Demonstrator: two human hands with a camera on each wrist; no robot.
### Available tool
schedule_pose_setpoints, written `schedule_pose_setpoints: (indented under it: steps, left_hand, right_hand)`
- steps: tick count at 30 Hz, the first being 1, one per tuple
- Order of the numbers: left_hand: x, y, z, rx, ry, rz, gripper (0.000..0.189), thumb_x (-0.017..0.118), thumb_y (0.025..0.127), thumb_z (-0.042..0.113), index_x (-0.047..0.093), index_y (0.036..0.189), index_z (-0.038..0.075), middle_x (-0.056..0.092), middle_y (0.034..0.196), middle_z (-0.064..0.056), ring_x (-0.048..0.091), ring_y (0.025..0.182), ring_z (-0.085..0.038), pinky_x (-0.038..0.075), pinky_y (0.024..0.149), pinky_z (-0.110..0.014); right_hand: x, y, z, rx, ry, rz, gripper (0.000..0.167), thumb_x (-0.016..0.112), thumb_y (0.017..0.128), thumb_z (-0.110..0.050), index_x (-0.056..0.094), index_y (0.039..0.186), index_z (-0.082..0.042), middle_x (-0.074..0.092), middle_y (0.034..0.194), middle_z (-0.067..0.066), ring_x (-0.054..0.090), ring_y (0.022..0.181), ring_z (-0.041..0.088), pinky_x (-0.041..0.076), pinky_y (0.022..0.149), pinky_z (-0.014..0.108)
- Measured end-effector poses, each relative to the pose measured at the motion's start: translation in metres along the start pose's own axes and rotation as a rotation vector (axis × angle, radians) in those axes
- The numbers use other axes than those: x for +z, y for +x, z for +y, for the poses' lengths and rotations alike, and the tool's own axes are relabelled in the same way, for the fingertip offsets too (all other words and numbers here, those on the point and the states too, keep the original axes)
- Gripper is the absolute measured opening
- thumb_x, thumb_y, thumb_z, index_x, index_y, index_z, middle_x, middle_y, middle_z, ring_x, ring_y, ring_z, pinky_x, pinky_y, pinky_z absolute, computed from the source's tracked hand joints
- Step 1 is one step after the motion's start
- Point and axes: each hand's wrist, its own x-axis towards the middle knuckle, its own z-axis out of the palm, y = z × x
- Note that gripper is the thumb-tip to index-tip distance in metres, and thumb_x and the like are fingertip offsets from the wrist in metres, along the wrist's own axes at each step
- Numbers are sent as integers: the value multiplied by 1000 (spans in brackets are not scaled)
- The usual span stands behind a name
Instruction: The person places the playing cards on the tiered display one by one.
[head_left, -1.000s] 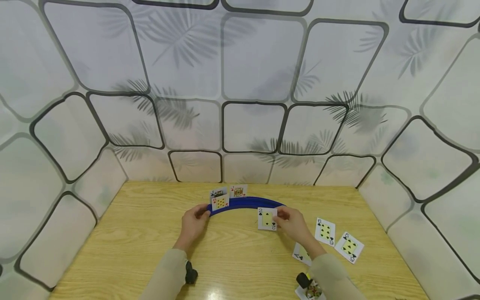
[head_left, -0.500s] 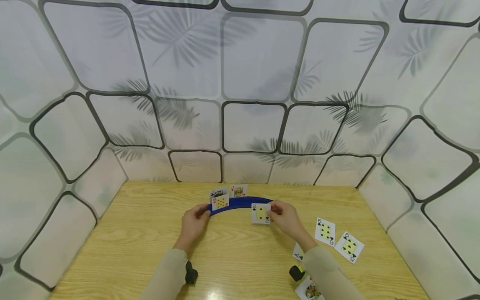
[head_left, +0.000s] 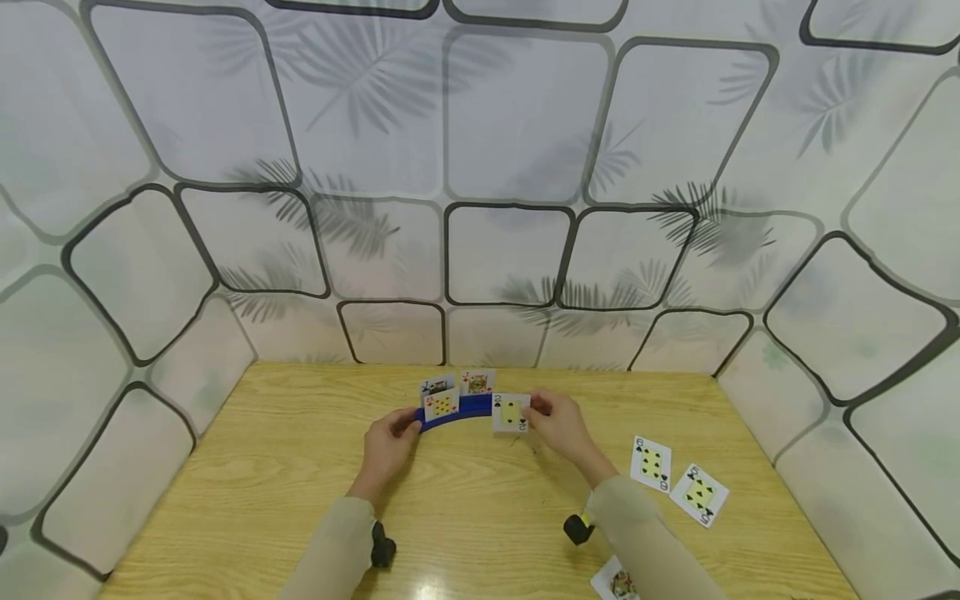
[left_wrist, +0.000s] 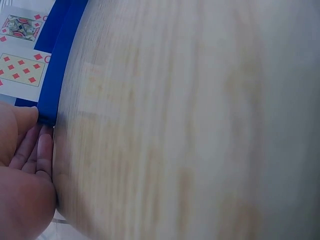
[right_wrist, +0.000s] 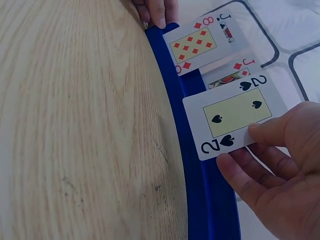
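My left hand [head_left: 388,446] grips the left end of a curved blue card holder [head_left: 474,406], thumb on its top. Upright in the holder's left part stand a diamonds card [right_wrist: 192,45] marked 8, a black jack [right_wrist: 227,32] behind it and a jack of diamonds [right_wrist: 230,77] to their right. Between thumb and fingers my right hand [head_left: 561,427] pinches a two of spades [right_wrist: 237,117], face toward me. Its lower edge overlaps the holder in the right wrist view, and in the head view it covers the holder's middle.
Two black number cards, one with six spades [head_left: 651,464] and one of clubs [head_left: 699,496], lie face up on the wooden table [head_left: 480,517] at right. A face card [head_left: 617,581] lies near the front, partly under the right sleeve [head_left: 637,521]. A patterned wall [head_left: 502,250] rises behind.
My right hand has carried the two of spades left and away from me, over the holder. The right sleeve now hides the ace on the table. My left hand has stayed put.
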Motion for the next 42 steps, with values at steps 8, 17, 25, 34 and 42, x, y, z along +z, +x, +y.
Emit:
schedule_pose_setpoints:
  steps: [8,17,25,34,42]
  left_hand:
    - [-1,0,1,-4,2,-6,25,68,101,4,74,124,-3,76,120,-21,72,110,-34,58,93,-41]
    - [-2,-1,2,-5,-3,-10,26,68,101,3,73,125,-3,76,121,-22,72,111,-35,58,94,-43]
    - [-2,-1,2,-4,-2,-10,26,68,101,4,73,125,-2,76,122,-21,72,111,-35,59,95,-46]
    - [-1,-2,2,-16,-8,-15,26,67,102,4,73,126,-2,75,123,-22,71,112,-35,58,97,-48]
    - [-1,-1,2,-27,-15,-16,27,67,101,4,72,127,-3,75,124,-22,71,114,-35,58,98,-49]
  right_hand:
    - [7,7,-5,-10,-7,-3,17,70,99,-5,74,116,-2,76,102,12,70,86,18,62,75,34]
    - [15,14,-13,-19,-25,-25,23,69,102,-10,73,124,-5,76,109,11,72,98,25,62,84,41]
    - [24,22,-12,-58,-32,-17,24,70,101,-10,73,124,-6,76,107,9,72,97,24,61,86,43]
    - [32,25,-14,-65,-52,-12,22,69,101,-8,74,123,-5,76,104,9,72,92,21,62,78,37]
    - [38,28,-14,-95,-47,13,21,70,100,-5,75,121,-3,76,102,11,72,91,24,61,78,38]
